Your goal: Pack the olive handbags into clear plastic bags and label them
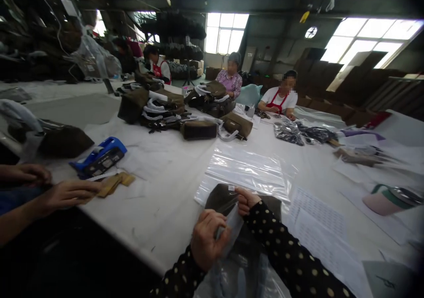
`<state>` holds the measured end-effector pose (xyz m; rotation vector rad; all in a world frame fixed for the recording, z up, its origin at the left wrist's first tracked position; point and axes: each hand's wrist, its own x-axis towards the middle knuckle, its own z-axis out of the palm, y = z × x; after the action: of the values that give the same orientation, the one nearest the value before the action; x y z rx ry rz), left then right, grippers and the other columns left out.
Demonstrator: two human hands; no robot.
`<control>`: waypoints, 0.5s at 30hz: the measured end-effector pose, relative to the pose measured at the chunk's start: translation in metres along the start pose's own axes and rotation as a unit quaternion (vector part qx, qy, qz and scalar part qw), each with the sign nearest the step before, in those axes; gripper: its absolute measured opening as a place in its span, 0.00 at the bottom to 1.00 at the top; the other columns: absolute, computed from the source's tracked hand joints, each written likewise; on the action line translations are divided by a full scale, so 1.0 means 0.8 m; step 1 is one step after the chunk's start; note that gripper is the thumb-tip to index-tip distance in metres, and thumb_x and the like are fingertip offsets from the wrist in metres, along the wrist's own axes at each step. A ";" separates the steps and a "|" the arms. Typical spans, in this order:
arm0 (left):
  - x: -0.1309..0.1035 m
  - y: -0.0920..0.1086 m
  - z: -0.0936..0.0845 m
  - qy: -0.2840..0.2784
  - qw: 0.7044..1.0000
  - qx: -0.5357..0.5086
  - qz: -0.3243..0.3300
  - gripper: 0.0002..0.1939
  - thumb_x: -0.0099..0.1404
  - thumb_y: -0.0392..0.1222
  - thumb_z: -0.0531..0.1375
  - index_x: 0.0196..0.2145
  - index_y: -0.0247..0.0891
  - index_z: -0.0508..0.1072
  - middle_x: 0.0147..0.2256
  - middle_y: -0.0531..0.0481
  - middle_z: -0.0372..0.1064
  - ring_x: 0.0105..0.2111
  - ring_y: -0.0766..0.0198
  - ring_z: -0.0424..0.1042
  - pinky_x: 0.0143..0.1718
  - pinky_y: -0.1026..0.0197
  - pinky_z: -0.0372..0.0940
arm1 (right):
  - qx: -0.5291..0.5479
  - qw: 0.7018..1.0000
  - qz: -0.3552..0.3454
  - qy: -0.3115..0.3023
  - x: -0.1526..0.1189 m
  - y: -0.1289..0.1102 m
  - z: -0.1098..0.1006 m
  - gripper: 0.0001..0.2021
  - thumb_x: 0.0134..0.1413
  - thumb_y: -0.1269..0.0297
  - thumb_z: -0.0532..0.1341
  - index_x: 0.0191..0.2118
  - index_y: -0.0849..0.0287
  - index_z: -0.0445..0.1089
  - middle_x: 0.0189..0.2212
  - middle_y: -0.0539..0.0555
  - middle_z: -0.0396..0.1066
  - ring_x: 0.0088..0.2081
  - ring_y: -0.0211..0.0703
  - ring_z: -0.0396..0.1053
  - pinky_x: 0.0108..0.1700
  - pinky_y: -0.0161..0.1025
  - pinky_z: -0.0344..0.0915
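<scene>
Clear plastic bag (232, 227) is held nearest the lens, at the counter's (172, 187) near edge, w/ a dark olive pouch (220, 198) partly under it. Left hand (207, 242) is closed in a fist-like grip on the bag's upper edge, fingers curled tight on the film. Right hand (247, 200) is pinched shut on the bag's top near a small white tag, thumb & fingers together. Both sleeves are black w/ pale dots.

Pouch looks flat, matte, dark brown-green; its lower part is hidden by film & arms, so how far it sits inside the bag cannot be told.

Just beyond, a stack of flat clear zip bags (247, 170) is laid on the counter, seemingly empty. Printed sheets (318, 218) are lying right of it.

At left, another person's hand (68, 194) is touching tan tags (114, 183), near a blue tape dispenser (99, 156). Further back, olive bags (165, 108) are piled mid-counter; three seated people are seen behind them.
</scene>
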<state>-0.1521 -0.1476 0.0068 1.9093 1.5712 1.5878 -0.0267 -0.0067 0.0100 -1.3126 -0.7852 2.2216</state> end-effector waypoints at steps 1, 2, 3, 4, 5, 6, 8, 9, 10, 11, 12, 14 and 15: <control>0.004 -0.009 -0.002 -0.007 1.000 0.009 -0.009 0.04 0.59 0.34 0.54 0.30 0.39 0.68 0.32 0.48 0.70 0.36 0.60 0.67 0.41 0.55 0.64 | -0.011 1.000 0.014 0.010 0.007 0.002 0.001 0.12 0.46 0.57 0.60 0.24 0.56 0.57 0.07 0.37 0.42 0.07 0.29 0.42 0.10 0.29 0.36; 0.007 -0.018 -0.002 -0.012 1.000 0.020 -0.017 0.06 0.59 0.34 0.53 0.33 0.39 0.69 0.33 0.47 0.70 0.38 0.60 0.67 0.42 0.54 0.64 | -0.022 0.999 0.027 0.020 0.013 0.004 0.001 0.11 0.46 0.57 0.59 0.26 0.55 0.58 0.07 0.37 0.43 0.07 0.29 0.42 0.10 0.28 0.36; 0.010 -0.027 -0.002 -0.015 0.999 0.031 -0.025 0.07 0.60 0.34 0.53 0.35 0.39 0.69 0.35 0.47 0.70 0.39 0.59 0.66 0.43 0.54 0.63 | -0.032 0.998 0.038 0.030 0.017 0.006 0.000 0.10 0.47 0.56 0.59 0.28 0.55 0.59 0.07 0.37 0.43 0.07 0.29 0.43 0.10 0.28 0.36; 0.012 -0.035 -0.001 -0.015 0.999 0.042 -0.030 0.08 0.60 0.34 0.52 0.38 0.38 0.69 0.36 0.47 0.70 0.40 0.59 0.66 0.44 0.54 0.63 | -0.042 0.997 0.047 0.039 0.020 0.007 -0.003 0.10 0.47 0.55 0.59 0.29 0.55 0.59 0.07 0.37 0.44 0.08 0.29 0.43 0.10 0.28 0.36; 0.014 -0.043 0.000 -0.016 0.998 0.051 -0.034 0.09 0.61 0.33 0.52 0.39 0.38 0.68 0.37 0.46 0.70 0.41 0.59 0.66 0.45 0.53 0.63 | -0.051 0.996 0.056 0.048 0.022 0.008 -0.005 0.10 0.47 0.55 0.58 0.30 0.55 0.60 0.07 0.37 0.44 0.08 0.29 0.43 0.10 0.28 0.36; 0.016 -0.050 0.003 -0.019 0.997 0.059 -0.035 0.10 0.61 0.33 0.52 0.40 0.38 0.68 0.38 0.46 0.70 0.42 0.59 0.65 0.45 0.53 0.63 | -0.060 0.995 0.064 0.055 0.024 0.008 -0.007 0.10 0.47 0.54 0.58 0.31 0.55 0.60 0.07 0.37 0.45 0.08 0.30 0.43 0.11 0.29 0.36; 0.019 -0.062 0.009 -0.027 0.996 0.074 -0.031 0.12 0.61 0.31 0.50 0.40 0.38 0.68 0.40 0.47 0.71 0.43 0.59 0.65 0.47 0.53 0.62 | -0.077 0.992 0.074 0.067 0.026 0.008 -0.009 0.11 0.48 0.54 0.58 0.31 0.54 0.60 0.07 0.38 0.46 0.08 0.30 0.43 0.11 0.29 0.36; 0.020 -0.067 0.012 -0.032 0.996 0.082 -0.027 0.12 0.61 0.30 0.50 0.40 0.38 0.68 0.40 0.47 0.71 0.44 0.59 0.65 0.48 0.53 0.61 | -0.084 0.991 0.076 0.072 0.028 0.008 -0.009 0.11 0.48 0.54 0.57 0.32 0.54 0.60 0.07 0.39 0.47 0.08 0.30 0.44 0.11 0.30 0.37; 0.021 -0.071 0.015 -0.037 0.995 0.091 -0.023 0.13 0.61 0.29 0.49 0.39 0.38 0.68 0.41 0.47 0.71 0.45 0.59 0.64 0.49 0.53 0.61 | -0.092 0.990 0.076 0.077 0.028 0.009 -0.008 0.11 0.49 0.53 0.57 0.32 0.54 0.60 0.08 0.39 0.48 0.08 0.30 0.44 0.11 0.30 0.37; 0.022 -0.075 0.018 -0.043 0.994 0.100 -0.019 0.13 0.60 0.28 0.49 0.39 0.38 0.68 0.42 0.48 0.71 0.46 0.59 0.64 0.49 0.53 0.61 | -0.100 0.989 0.075 0.082 0.029 0.009 -0.007 0.11 0.49 0.53 0.56 0.32 0.54 0.60 0.08 0.40 0.50 0.08 0.30 0.44 0.11 0.30 0.37; 0.023 -0.079 0.021 -0.050 0.993 0.108 -0.014 0.14 0.60 0.28 0.49 0.39 0.38 0.69 0.42 0.48 0.71 0.47 0.59 0.63 0.49 0.52 0.60 | -0.108 0.988 0.071 0.087 0.029 0.009 -0.005 0.11 0.50 0.52 0.56 0.33 0.54 0.60 0.09 0.40 0.51 0.08 0.30 0.44 0.11 0.30 0.38; 0.025 -0.085 0.025 -0.065 0.991 0.121 0.001 0.14 0.60 0.27 0.48 0.38 0.38 0.69 0.43 0.48 0.70 0.49 0.58 0.62 0.50 0.51 0.59 | -0.127 0.985 0.062 0.097 0.027 0.010 -0.001 0.11 0.50 0.52 0.55 0.34 0.54 0.60 0.10 0.40 0.52 0.09 0.30 0.44 0.11 0.30 0.38; 0.026 -0.088 0.027 -0.072 0.989 0.125 0.010 0.14 0.60 0.27 0.48 0.37 0.38 0.69 0.44 0.49 0.70 0.50 0.57 0.61 0.50 0.51 0.58 | -0.136 0.984 0.057 0.101 0.026 0.011 0.002 0.12 0.50 0.52 0.55 0.35 0.54 0.60 0.10 0.40 0.53 0.09 0.30 0.44 0.11 0.30 0.38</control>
<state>-0.1784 -0.0924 -0.0393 2.1173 1.7639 1.2752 -0.0378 -0.0007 -0.0084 -1.7228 -0.9840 2.0759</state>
